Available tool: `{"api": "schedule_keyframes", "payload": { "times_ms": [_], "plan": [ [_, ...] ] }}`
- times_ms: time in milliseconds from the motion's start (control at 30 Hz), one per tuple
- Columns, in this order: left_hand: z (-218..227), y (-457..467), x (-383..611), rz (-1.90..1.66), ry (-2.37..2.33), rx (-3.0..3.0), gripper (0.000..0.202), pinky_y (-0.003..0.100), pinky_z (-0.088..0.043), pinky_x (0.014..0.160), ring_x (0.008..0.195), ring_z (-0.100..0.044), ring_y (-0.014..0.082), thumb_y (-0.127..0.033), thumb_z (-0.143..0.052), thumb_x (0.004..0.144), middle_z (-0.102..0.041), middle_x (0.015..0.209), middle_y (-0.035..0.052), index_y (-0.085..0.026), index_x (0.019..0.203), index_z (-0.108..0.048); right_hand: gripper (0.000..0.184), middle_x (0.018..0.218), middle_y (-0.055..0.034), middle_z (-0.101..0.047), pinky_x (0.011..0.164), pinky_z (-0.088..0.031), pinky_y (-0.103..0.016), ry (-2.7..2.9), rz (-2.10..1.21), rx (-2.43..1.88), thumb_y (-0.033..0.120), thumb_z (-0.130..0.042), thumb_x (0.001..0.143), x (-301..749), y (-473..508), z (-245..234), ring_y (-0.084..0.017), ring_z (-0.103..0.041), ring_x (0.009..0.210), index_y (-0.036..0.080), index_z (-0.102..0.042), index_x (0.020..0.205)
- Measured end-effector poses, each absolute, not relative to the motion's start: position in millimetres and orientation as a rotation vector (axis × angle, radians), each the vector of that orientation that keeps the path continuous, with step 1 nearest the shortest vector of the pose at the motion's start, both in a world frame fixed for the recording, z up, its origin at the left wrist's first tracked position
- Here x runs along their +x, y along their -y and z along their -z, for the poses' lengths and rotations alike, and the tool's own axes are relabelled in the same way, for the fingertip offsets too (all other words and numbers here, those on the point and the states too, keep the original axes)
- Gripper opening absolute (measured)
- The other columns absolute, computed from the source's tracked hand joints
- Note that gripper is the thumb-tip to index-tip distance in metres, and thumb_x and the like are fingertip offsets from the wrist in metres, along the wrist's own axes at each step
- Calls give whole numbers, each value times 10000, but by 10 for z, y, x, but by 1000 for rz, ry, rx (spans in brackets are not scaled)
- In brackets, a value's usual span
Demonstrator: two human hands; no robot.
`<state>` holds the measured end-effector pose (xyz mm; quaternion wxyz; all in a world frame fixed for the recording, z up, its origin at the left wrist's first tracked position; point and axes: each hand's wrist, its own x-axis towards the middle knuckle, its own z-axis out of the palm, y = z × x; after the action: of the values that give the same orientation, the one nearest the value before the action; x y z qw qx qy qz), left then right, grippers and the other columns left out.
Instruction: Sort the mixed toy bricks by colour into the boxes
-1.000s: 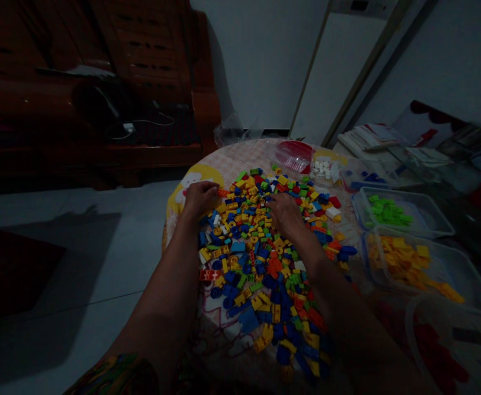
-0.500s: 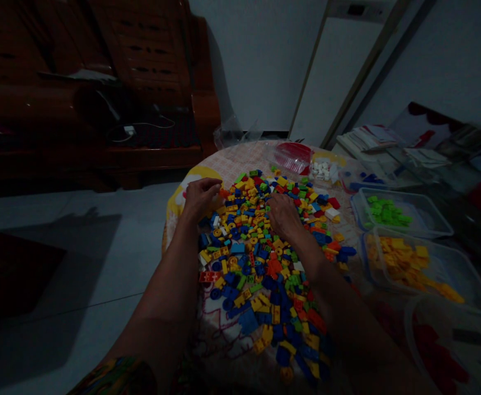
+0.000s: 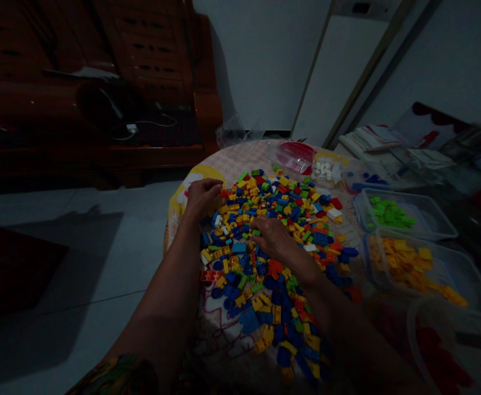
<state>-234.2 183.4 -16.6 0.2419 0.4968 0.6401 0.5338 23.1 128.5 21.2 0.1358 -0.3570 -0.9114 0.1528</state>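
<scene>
Many toy building bricks (image 3: pixel 240 248) in yellow, blue, green, orange, red and white lie in a loose heap on a round table (image 3: pixel 240 159) with a patterned cloth. My left hand (image 3: pixel 203 197) rests at the heap's left edge, its fingers bent loosely and the thumb apart from them. Orange and yellow bricks lie close to its fingertips. Over the middle of the heap is my right hand (image 3: pixel 275 238), its finger and thumb closing around a small green brick (image 3: pixel 257 232). Its other fingers are partly hidden in the dim light.
On the right stand clear boxes: one with green bricks (image 3: pixel 391 213), one with yellow bricks (image 3: pixel 405 263), and a round tub with red pieces (image 3: pixel 440 351). Behind are white pieces (image 3: pixel 326 169), a red basket (image 3: pixel 296 156) and blue pieces (image 3: pixel 370 180). A wooden bench (image 3: pixel 141 148) stands beyond.
My right hand has moved left and nearer to me across the heap, and a green brick now shows between its finger and thumb. My left hand has stayed in place.
</scene>
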Motion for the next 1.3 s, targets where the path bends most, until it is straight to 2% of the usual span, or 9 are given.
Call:
{"api": "schedule_keyframes", "payload": {
  "times_ms": [233, 333, 467, 567, 800, 900, 1033, 1133, 1300],
  "plan": [
    [141, -1826, -2330, -1446, -1777, 1374, 360, 271, -536, 726, 809, -678, 193, -331, -633, 731, -760, 921, 84, -124, 991, -772, 218, 1043, -103, -657, 842, -467, -324, 2604, -444, -876, 105, -706, 826, 267, -1283, -51, -210, -609, 940, 167, -682, 1034],
    [170, -1847, -2341, -1460, -1774, 1383, 357, 268, -530, 709, 778, -672, 188, -333, -630, 725, -759, 884, 73, -129, 977, -779, 213, 1022, -100, -649, 811, -462, -319, 2642, -375, -882, 148, -724, 833, 271, -1275, -59, -209, -601, 914, 171, -671, 1039],
    [177, -1853, -2345, -1440, -1814, 1390, 362, 263, -518, 683, 752, -663, 184, -331, -621, 725, -754, 851, 69, -130, 980, -783, 105, 934, -95, -648, 719, -436, -296, 2747, -291, -990, 248, -716, 863, 262, -1259, -196, -217, -597, 864, 173, -660, 909],
    [157, -1838, -2341, -1412, -1829, 1390, 372, 260, -512, 678, 757, -660, 184, -329, -614, 732, -754, 860, 74, -124, 994, -780, 141, 930, -94, -655, 702, -416, -291, 2753, -235, -1050, 313, -664, 897, 245, -1225, -297, -221, -595, 872, 177, -645, 867],
    [146, -1836, -2342, -1412, -1832, 1394, 361, 273, -526, 696, 772, -659, 196, -319, -615, 732, -752, 865, 80, -127, 989, -781, 150, 892, -88, -694, 703, -411, -287, 2818, -294, -1153, 230, -535, 913, 108, -1192, -374, -214, -630, 837, 165, -670, 901],
    [153, -1837, -2337, -1409, -1840, 1401, 351, 275, -530, 709, 793, -666, 201, -323, -618, 729, -751, 856, 74, -132, 972, -784, 202, 914, -126, -711, 712, -434, -294, 2891, -253, -1193, 254, -524, 931, -3, -1177, -404, -244, -655, 877, 149, -698, 925],
    [128, -1824, -2333, -1444, -1787, 1393, 355, 280, -535, 716, 797, -673, 199, -335, -626, 730, -753, 876, 78, -121, 969, -778, 196, 916, -145, -738, 701, -461, -296, 2942, -232, -1278, 206, -550, 905, -121, -1174, -478, -258, -683, 885, 140, -734, 920],
    [2, -1791, -2325, -1506, -1697, 1368, 367, 292, -547, 721, 768, -676, 189, -348, -652, 727, -749, 872, 83, -110, 981, -767, 133, 842, -112, -747, 682, -467, -288, 2837, -355, -1280, 196, -632, 834, -66, -1253, -506, -246, -691, 843, 143, -753, 821],
    [-425, -1623, -2113, -1502, -1460, 1391, 399, 325, -576, 728, 758, -690, 187, -409, -719, 739, -742, 883, 92, -114, 1006, -751, 154, 636, 4, -691, 552, -456, -232, 2179, -1035, -1140, 268, -660, 806, 341, -1427, -486, -142, -634, 592, 170, -772, 768]
  ]
}}
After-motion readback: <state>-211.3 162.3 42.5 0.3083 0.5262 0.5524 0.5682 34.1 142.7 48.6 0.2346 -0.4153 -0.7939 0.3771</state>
